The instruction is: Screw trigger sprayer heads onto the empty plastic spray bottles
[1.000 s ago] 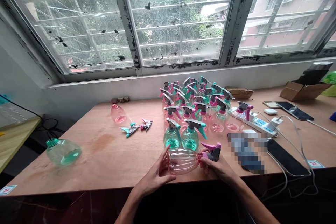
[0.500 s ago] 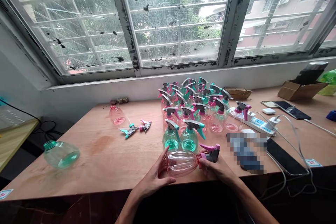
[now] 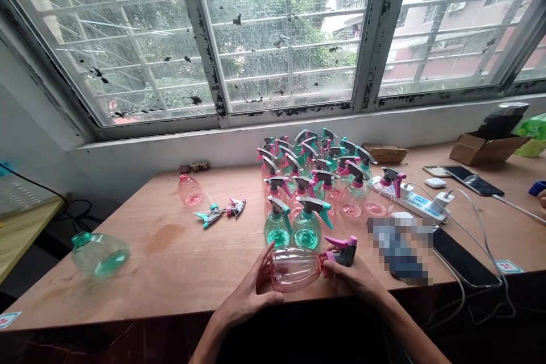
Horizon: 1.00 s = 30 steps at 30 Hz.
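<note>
A clear pink spray bottle lies on its side at the table's near edge, held between both hands. My left hand wraps round the bottle's base end. My right hand grips its neck, where the pink and grey trigger head sits. Just behind stand two green spray bottles at the front of a cluster of several assembled pink and green spray bottles.
A headless green bottle lies at the table's left, a headless pink bottle further back, two loose trigger heads between. On the right: power strip, phones, cables, cardboard box. Wooden table under a window.
Both hands keep hold of the pink bottle in nearly the same place; the trigger head has turned slightly. The view has shifted a little.
</note>
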### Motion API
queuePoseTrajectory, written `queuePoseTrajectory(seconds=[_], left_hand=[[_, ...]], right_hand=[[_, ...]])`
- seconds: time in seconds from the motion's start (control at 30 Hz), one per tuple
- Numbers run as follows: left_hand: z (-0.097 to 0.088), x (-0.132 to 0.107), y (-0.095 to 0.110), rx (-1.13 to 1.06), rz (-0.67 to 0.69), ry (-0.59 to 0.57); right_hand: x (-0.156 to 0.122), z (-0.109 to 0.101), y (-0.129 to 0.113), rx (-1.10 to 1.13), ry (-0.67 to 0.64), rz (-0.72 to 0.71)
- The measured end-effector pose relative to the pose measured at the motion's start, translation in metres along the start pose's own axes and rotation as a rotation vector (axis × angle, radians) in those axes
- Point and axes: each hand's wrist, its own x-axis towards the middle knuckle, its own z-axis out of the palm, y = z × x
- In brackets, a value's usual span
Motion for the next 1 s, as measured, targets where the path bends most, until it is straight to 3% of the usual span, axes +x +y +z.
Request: queuePoseTrajectory(seconds=[0.13, 0.37, 0.53, 1.0], left_hand=[[-0.0026, -0.0006, -0.0039, 0.003, -0.013, 0.041], [0.0006, 0.0007, 0.0020, 0.009, 0.032, -0.026], [-0.0009, -0.0004, -0.0021, -0.029, 0.022, 0.017], [0.0002, -0.0001, 0.0009, 0.000, 0.018, 0.001]], right_hand=[[0.0013, -0.0012, 0.0024, 0.003, -0.004, -0.007], [0.0008, 0.0001, 0.0003, 0.002, 0.000, -0.009], [-0.0005, 0.0018, -0.0013, -0.005, 0.000, -0.001], [0.0003, 0.0010, -0.0066, -0.066, -0.038, 0.036]])
